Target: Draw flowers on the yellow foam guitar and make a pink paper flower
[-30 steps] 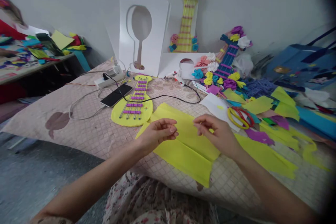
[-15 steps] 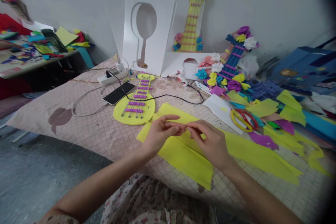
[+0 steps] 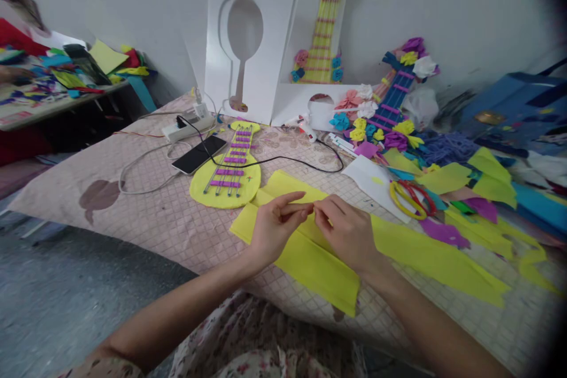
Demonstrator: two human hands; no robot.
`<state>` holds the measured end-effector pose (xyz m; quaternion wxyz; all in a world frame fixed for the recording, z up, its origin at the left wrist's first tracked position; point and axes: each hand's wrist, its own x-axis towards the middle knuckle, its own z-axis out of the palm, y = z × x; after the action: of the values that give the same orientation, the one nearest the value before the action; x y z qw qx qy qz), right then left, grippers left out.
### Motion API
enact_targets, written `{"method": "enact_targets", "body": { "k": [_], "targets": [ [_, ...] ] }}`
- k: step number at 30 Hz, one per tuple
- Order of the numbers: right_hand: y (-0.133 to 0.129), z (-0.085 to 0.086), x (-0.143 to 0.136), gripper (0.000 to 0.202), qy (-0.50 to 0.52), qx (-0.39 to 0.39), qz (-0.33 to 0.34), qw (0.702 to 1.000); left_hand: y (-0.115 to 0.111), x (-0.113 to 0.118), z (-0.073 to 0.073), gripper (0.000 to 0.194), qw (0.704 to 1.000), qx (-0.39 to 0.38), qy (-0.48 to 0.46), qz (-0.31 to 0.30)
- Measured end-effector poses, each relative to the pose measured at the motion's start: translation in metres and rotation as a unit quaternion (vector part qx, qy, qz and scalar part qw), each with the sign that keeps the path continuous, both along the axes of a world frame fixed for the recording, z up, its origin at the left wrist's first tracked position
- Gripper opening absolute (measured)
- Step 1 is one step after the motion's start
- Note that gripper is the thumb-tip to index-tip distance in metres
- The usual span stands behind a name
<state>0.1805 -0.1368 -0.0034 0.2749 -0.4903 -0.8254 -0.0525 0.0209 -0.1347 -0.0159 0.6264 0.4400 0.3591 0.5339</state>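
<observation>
My left hand and my right hand meet fingertip to fingertip above a folded sheet of yellow crepe paper. Both are pinched closed; whatever lies between the fingers is too small to make out. Beyond my left hand lies a yellow paper guitar with purple bars and thin strings. A long yellow paper strip runs off to the right under my right forearm.
A phone, a power strip and a glue gun with a black cord lie behind. White cut-out boards lean on the wall. Scissors, paper scraps and a blue flowered guitar crowd the right. A person sits far left.
My right hand's fingers have curled in more tightly and the hand has shifted slightly left. The left hand stays nearly in place. The view has tilted slightly.
</observation>
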Motion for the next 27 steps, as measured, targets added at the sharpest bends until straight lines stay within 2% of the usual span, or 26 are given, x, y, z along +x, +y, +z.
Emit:
{"method": "enact_targets", "body": {
  "k": [2,4,7,9,10,13,16,20,24,27],
  "targets": [
    [0.004,-0.001,0.001,0.015,0.079,-0.031,-0.010,0.996,0.000,-0.001,0.000,0.042,1.000,-0.018,-0.011,-0.007],
    [0.008,-0.002,0.004,0.011,0.198,-0.083,-0.020,0.976,0.000,-0.003,0.001,0.044,0.999,-0.043,-0.029,-0.013],
    [0.013,-0.002,0.009,0.012,0.358,-0.202,-0.019,0.911,0.001,-0.004,0.001,0.046,0.996,-0.068,-0.053,-0.017],
    [0.013,-0.002,0.012,0.020,0.413,-0.268,-0.011,0.870,0.002,-0.004,0.000,0.045,0.995,-0.071,-0.061,-0.022],
    [0.013,-0.003,0.013,0.025,0.422,-0.286,-0.012,0.860,0.002,-0.004,-0.001,0.045,0.996,-0.069,-0.060,-0.025],
    [0.014,-0.006,0.016,0.032,0.406,-0.279,-0.027,0.870,0.003,-0.003,-0.003,0.044,0.999,-0.038,-0.027,-0.024],
    [0.017,-0.011,0.019,0.019,0.399,-0.234,-0.019,0.886,0.000,-0.004,-0.006,0.036,0.999,0.013,0.038,-0.021],
    [0.021,-0.017,0.024,0.023,0.365,-0.251,-0.023,0.896,-0.002,-0.019,-0.009,0.022,0.976,0.105,0.188,-0.019],
    [0.022,-0.020,0.025,0.032,0.354,-0.280,-0.025,0.892,0.013,-0.057,-0.013,0.016,0.924,0.185,0.321,0.092],
    [0.021,-0.021,0.024,0.031,0.337,-0.297,-0.004,0.893,0.029,-0.099,-0.013,0.018,0.906,0.178,0.355,0.146]
  ]
}}
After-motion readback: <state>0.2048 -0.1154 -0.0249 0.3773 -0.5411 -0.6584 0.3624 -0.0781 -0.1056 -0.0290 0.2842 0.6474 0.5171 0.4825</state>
